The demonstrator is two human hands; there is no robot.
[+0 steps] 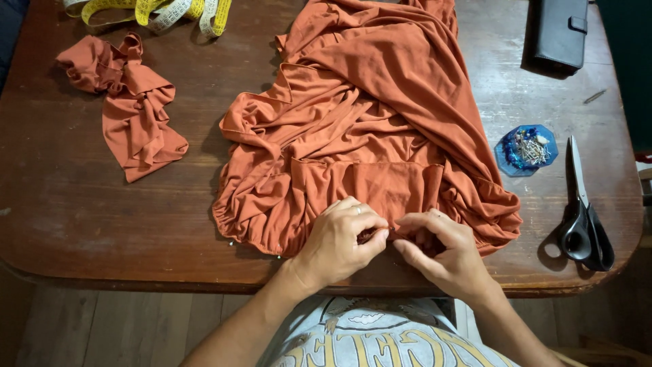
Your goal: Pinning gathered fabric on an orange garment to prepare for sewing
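Observation:
A large rust-orange garment (367,129) lies bunched and folded across the middle of a dark wooden table (81,217). My left hand (337,241) and my right hand (445,255) meet at its near hem, fingers pinching the fabric edge between them. The fingertips almost touch each other over the hem. Whatever small thing may be between the fingers is hidden. A ring shows on my left hand.
A smaller piece of the same orange cloth (129,102) lies at the left. A yellow tape measure (156,12) sits at the far edge. A blue dish of pins (526,149), black scissors (583,217) and a black wallet (560,32) are on the right.

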